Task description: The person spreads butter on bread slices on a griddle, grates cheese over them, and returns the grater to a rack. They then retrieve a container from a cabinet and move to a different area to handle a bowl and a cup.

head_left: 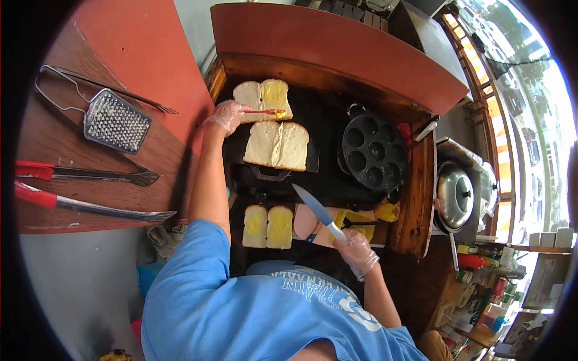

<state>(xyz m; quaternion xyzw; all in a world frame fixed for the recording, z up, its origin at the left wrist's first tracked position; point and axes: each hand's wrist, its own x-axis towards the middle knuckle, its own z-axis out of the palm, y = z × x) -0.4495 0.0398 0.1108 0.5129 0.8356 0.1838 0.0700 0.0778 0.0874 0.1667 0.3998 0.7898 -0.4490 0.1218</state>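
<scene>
My left hand (pixel 226 117), in a clear plastic glove, is closed around a slim red utensil (pixel 259 111) whose tip carries yellow spread. That tip is over the far pair of bread slices (pixel 274 93), the right one coated yellow. Just nearer lies a plain cream-coloured opened pair of bread slices (pixel 265 144). In my gloved right hand (pixel 358 254) is a knife (pixel 316 206) with a white handle, its blade angled up and left. Closest to my body rests a yellow-coated pair of bread slices (pixel 268 227). A pink board (pixel 306 222) is partly hidden below the knife.
A round dark pan with several hollows (pixel 373 150) stands at the right, inside the wooden surround (pixel 415 198). On the left table are a grater (pixel 117 120) and red-handled tongs (pixel 96 174). A lidded metal pot (pixel 454 195) is farther right.
</scene>
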